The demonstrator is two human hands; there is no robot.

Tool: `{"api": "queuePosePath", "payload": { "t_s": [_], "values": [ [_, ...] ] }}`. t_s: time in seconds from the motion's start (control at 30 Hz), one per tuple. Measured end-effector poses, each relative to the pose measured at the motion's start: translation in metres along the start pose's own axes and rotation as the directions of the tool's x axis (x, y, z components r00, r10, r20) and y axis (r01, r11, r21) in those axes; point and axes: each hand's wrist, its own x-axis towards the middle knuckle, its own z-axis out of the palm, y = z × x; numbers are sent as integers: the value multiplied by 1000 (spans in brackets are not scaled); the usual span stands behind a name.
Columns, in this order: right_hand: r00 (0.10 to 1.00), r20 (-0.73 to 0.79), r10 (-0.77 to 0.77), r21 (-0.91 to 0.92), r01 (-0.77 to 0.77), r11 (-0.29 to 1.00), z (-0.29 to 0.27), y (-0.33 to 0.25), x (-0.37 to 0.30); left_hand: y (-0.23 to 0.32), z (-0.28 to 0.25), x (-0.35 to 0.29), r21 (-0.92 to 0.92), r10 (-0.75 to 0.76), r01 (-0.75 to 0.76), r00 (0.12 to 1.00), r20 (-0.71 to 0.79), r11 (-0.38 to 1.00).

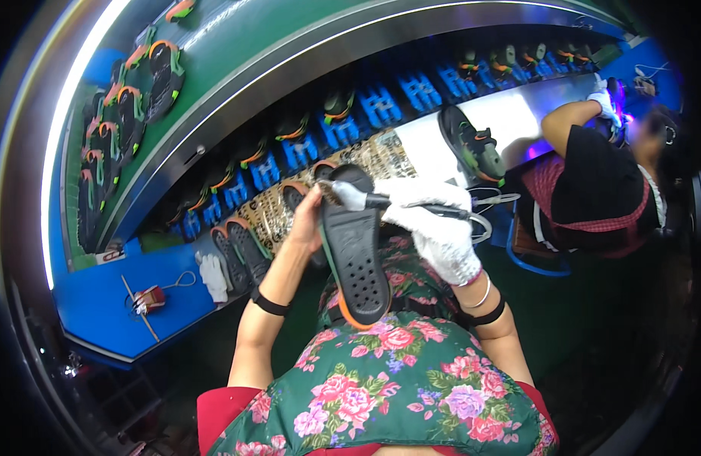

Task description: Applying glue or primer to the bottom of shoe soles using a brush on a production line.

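Dark floor (pixel 586 304) is seen right of the gloved right hand (pixel 436 229), a bench (pixel 529 118) edge beyond. A black sole (pixel 358 262) is gripped by the curled, bare left hand (pixel 308 220), a brush-like tool (pixel 352 197) clasped in the right. A sandal (pixel 471 144) is set beyond; farther right, room is taken by a seated person (pixel 605 178).

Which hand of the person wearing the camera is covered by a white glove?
The right hand, gripping the black-handled brush-like tool; the left hand, holding the dark sole, is bare.
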Motion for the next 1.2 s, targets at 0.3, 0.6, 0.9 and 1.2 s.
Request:
{"api": "queuePosePath", "payload": {
  "t_s": [0.3,0.6,0.9,1.2],
  "values": [
    [929,-123,348,-94,-360,928,14,-4,-11,-46,36,-44,-456,-61,308,876,479,835],
    [824,335,-456,-688,545,479,21,-2,40,-12,80,-27,-577,43,37,991,124,816],
    [822,490,-291,-757,567,325,22,1,38,-34,113,-15,-90,200,-208,976,-88,974],
    [934,145,-327,-691,332,641,8,9,25,-33,102,-9,4,213,-213,976,-54,977]
  ]
}}
